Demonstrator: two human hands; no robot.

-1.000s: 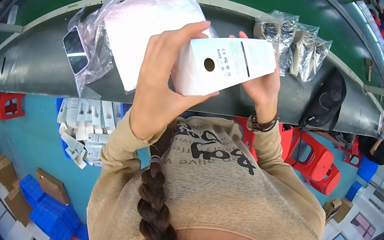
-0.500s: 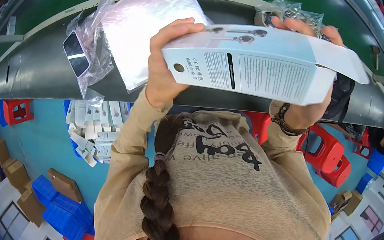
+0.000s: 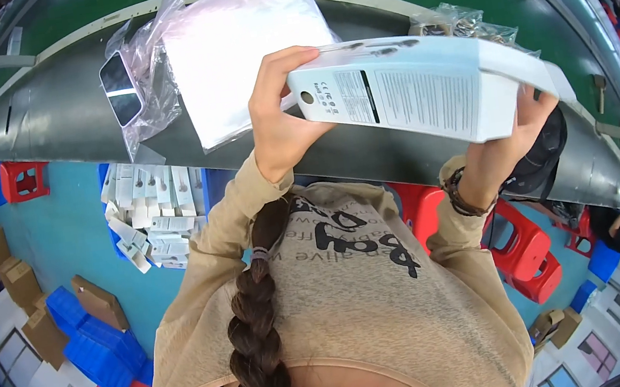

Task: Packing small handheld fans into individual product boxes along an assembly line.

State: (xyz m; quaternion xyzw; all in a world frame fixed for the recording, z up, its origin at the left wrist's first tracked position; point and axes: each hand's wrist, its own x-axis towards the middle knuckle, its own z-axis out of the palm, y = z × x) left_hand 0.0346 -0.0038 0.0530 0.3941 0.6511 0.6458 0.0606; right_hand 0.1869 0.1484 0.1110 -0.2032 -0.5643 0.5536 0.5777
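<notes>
Between my two hands is a long white and pale-blue cardboard box (image 3: 422, 92), held up above the dark bench with its printed side facing me. My left hand (image 3: 276, 112) grips the closed end, thumb under the lower edge and fingers over the top. At the other end, my right hand (image 3: 517, 127) holds the box by its opened end, where a white flap (image 3: 524, 63) sticks out. Some right-hand fingers are hidden behind the flap. Whether anything is inside the box cannot be seen.
A stack of clear plastic bags (image 3: 244, 53) lies on the bench (image 3: 58, 121), with a phone (image 3: 122, 89) to its left. More bagged items (image 3: 460, 21) sit behind the box. Below left stands a blue crate (image 3: 203, 184) of small boxes (image 3: 161, 189). Red stools (image 3: 520, 244) are at right.
The box has tilted and its right end has risen a little. My right hand has shifted from spanning the box to the lower part of its open end.
</notes>
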